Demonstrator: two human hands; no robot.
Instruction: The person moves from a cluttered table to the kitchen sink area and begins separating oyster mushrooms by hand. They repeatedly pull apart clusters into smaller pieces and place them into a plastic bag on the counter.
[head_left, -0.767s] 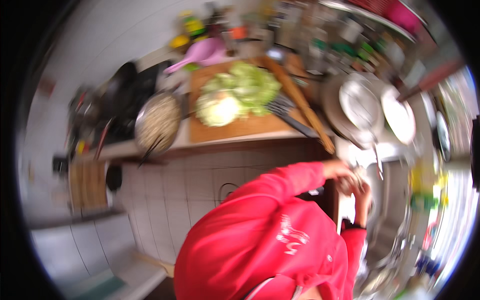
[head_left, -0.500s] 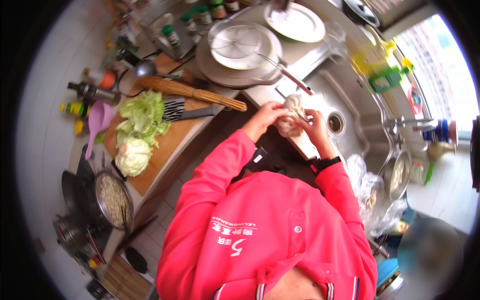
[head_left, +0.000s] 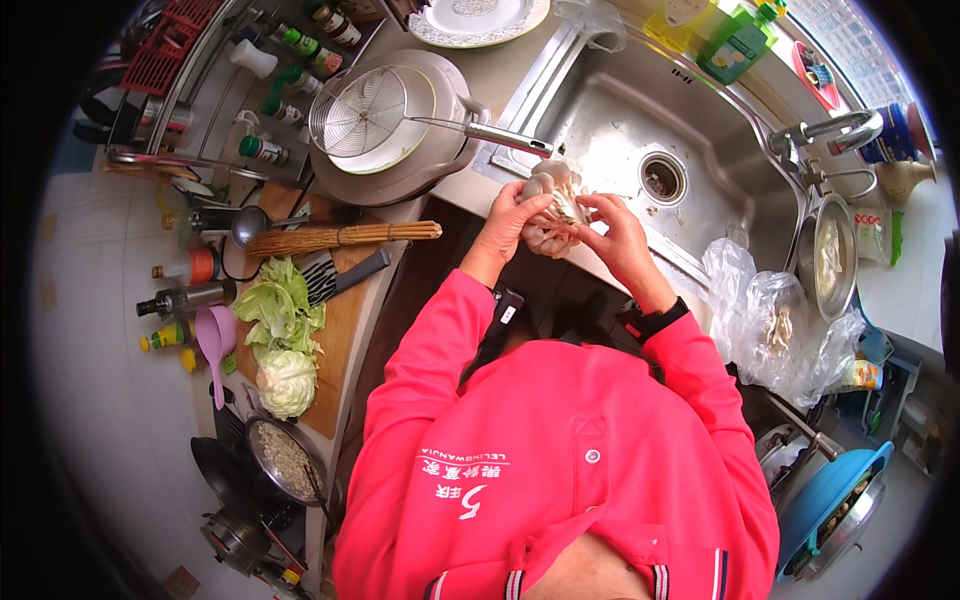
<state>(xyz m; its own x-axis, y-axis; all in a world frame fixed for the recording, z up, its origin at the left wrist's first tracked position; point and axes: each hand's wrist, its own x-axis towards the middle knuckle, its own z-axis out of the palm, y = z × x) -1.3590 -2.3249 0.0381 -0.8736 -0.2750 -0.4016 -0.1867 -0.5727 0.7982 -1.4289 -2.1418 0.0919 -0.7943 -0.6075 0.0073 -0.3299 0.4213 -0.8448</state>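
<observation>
A cluster of oyster mushrooms (head_left: 549, 240) with pale grey caps and white stems is held between my two hands at the front edge of the sink. My left hand (head_left: 512, 225) grips its left side, thumb pressed across it. On the other side, the fingers of my right hand (head_left: 615, 240) pinch the white stems. A metal bowl (head_left: 845, 225) with white strips in it stands right of the sink. Near it, a clear plastic bag (head_left: 780, 320) holds more pale mushroom pieces.
The steel sink (head_left: 620, 110) lies just beyond my hands. A wire skimmer (head_left: 500, 138) rests over stacked plates, its handle reaching toward the sink. On the left, a cutting board (head_left: 345, 350) carries cabbage (head_left: 287, 383), a spatula (head_left: 345, 275) and a bamboo brush (head_left: 340, 238).
My view has shifted toward the sink, so the counter things sit further left. Both hands still hold the mushroom cluster, and my right fingers have moved in over its stems.
</observation>
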